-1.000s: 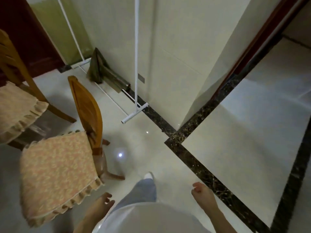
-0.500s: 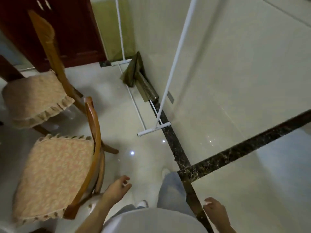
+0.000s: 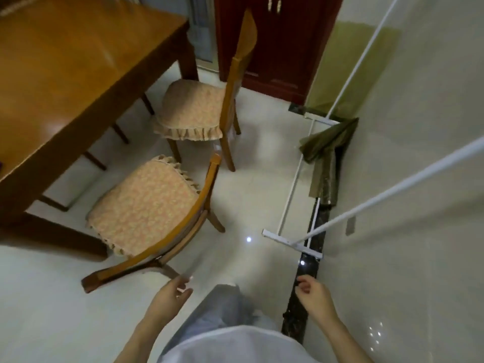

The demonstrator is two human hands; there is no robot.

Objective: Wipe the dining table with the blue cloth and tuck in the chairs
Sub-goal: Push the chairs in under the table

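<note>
The wooden dining table (image 3: 65,61) fills the upper left. Two wooden chairs with peach frilled cushions stand pulled out from its right side: the near chair (image 3: 146,205) and the far chair (image 3: 199,108). My left hand (image 3: 170,294) hovers just behind the near chair's curved backrest, fingers loosely apart, holding nothing. My right hand (image 3: 314,292) hangs at the lower right over the dark floor strip, fingers curled and empty. No blue cloth is in view.
A white metal rack (image 3: 290,239) with slanted poles stands against the right wall, an olive cloth (image 3: 327,148) bunched at its base. A dark red cabinet (image 3: 275,48) is at the back. Glossy pale floor tiles lie between chairs and rack.
My view has swung left, bringing the table and both chairs into sight. My left hand has risen toward the near chair's backrest; my right hand has lifted slightly.
</note>
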